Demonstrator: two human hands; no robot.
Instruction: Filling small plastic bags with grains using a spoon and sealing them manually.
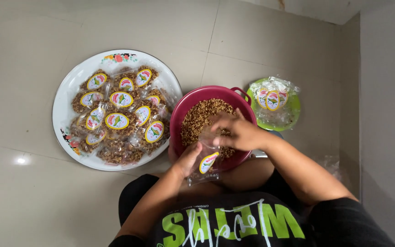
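Note:
My left hand (pixel 187 158) holds a small clear plastic bag (pixel 205 163) with an oval yellow sticker, at the near rim of a dark red plastic bowl (pixel 179 112). The bowl holds brown crumbly grain-like snack (pixel 200 115). My right hand (pixel 236 131) reaches into the bowl with fingers curled over the snack, just above the bag's mouth. Whether it has snack in its fingers is hidden.
A large round white enamel tray (pixel 65 103) on the left carries several filled, stickered packets (pixel 117 120). A green plate (pixel 292 112) on the right holds a stack of empty stickered bags (pixel 272 99). Beige tiled floor lies all around; a wall runs along the right.

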